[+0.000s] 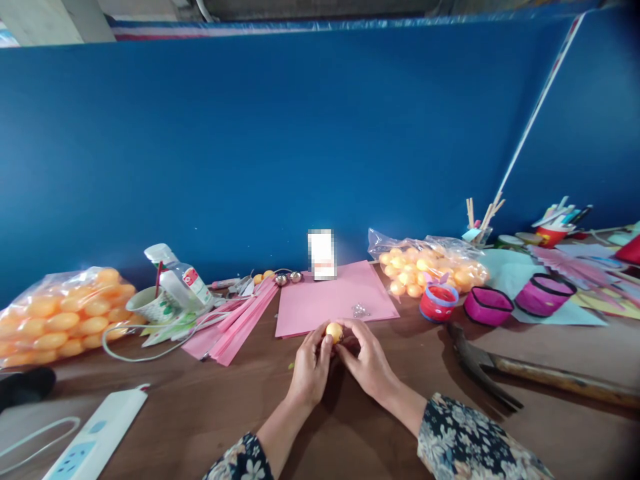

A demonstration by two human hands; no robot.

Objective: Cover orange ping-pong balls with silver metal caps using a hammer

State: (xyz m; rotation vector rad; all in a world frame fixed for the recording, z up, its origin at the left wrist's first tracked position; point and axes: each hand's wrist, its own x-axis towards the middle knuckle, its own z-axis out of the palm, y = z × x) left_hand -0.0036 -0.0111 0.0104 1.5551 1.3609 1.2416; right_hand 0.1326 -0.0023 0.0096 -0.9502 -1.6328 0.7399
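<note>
My left hand (311,370) and my right hand (366,360) meet over the brown table (200,413), just in front of a pink paper sheet (333,299). Between the fingertips of both hands sits a small orange ball (334,331). Both hands have their fingers curled round it. A small silvery piece (360,310) lies on the pink sheet just beyond the hands.
Bags of orange balls lie at the left (60,313) and back right (430,263). Folded pink paper strips (235,320), a plastic bottle (177,280), a cup (150,305), a power strip (95,437), a hammer (500,370), a red tape roll (439,301) and magenta bowls (487,305) surround the hands.
</note>
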